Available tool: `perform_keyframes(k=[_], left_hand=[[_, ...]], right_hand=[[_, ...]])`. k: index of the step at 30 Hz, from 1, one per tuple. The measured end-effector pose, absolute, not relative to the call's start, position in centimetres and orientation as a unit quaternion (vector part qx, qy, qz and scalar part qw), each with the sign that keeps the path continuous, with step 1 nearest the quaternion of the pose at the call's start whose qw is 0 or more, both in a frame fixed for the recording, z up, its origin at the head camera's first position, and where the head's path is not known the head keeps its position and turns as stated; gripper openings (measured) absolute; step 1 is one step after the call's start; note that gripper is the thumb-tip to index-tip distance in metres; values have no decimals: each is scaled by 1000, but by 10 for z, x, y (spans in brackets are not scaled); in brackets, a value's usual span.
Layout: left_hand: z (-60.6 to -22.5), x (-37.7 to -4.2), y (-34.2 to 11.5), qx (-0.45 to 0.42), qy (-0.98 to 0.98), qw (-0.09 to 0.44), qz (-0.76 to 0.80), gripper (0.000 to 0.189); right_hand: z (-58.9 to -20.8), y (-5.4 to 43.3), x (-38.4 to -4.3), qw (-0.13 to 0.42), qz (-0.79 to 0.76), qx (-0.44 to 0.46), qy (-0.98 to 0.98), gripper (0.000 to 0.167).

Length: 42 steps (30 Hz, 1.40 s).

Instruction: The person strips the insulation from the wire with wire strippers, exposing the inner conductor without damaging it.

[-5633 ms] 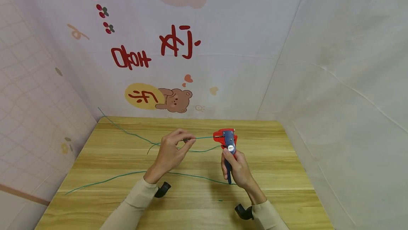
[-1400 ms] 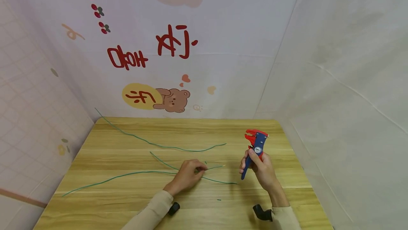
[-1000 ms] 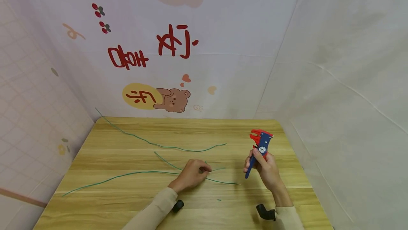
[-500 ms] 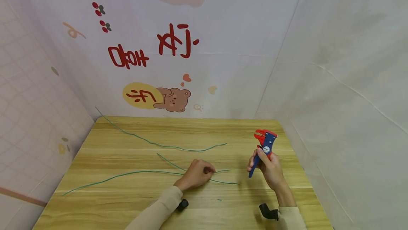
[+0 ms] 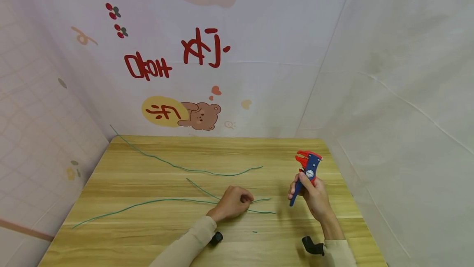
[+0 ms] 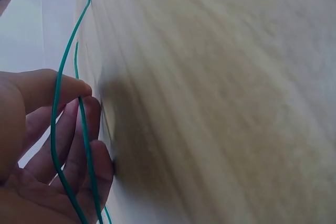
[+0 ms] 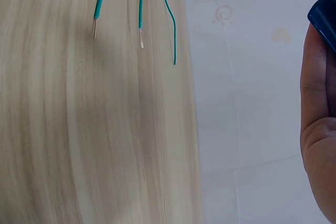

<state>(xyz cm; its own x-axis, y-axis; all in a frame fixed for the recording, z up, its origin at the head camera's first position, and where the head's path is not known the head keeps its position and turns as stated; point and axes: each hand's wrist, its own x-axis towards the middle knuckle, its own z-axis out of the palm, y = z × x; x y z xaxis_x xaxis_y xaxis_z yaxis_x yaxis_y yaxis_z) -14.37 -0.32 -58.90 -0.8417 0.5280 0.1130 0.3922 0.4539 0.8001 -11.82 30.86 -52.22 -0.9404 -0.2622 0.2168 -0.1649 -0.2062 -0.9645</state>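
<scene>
In the head view, my left hand [image 5: 233, 202] is low over the table, pinching a short green wire [image 5: 262, 200] between thumb and fingertips. That wire crosses near a longer green wire [image 5: 148, 202], which runs beneath the hand. My right hand [image 5: 314, 199] grips a red and blue wire stripper [image 5: 310, 166] by its handles, above the table's right side; the tool's red jaws stand apart with nothing between them. Bare copper shows on the ends of the pinched wire [image 7: 140, 3] and the long front wire [image 7: 100, 1] in the right wrist view.
A third green wire [image 5: 192, 171] lies across the back, its left end reaching up the wall. One tiny green scrap [image 5: 254, 232] is on the wooden table [image 5: 148, 238]. White cloth walls stand behind and beside. Black elbow-shaped pieces [image 5: 312, 245] sit at both wrists.
Earlier the short wire's end was in the stripper's jaws; it has come out and down to the table. My left hand has slid right with it, and the stripper has moved right.
</scene>
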Motion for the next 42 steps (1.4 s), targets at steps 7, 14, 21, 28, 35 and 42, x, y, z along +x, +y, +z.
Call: perform_keyframes(k=[7, 14, 21, 28, 35, 42], left_hand=[[-589, -143, -1, 260, 855, 81, 441, 19], [-589, -142, 0, 264, 854, 79, 441, 16], [-592, -143, -2, 281, 849, 62, 444, 13], [-591, -150, -12, 276, 843, 58, 458, 13], [-623, -177, -32, 321, 827, -27, 460, 20], [-596, -184, -47, 287, 836, -41, 465, 20]], right_hand=[[-526, 312, -118, 36, -754, -161, 636, 34], [-524, 311, -115, 42, -751, -132, 646, 36], [-528, 313, -115, 43, -755, -148, 638, 35], [-530, 314, -115, 42, -755, -149, 637, 35], [-528, 314, -114, 39, -756, -164, 633, 35], [-531, 316, -114, 38, -753, -163, 636, 37]])
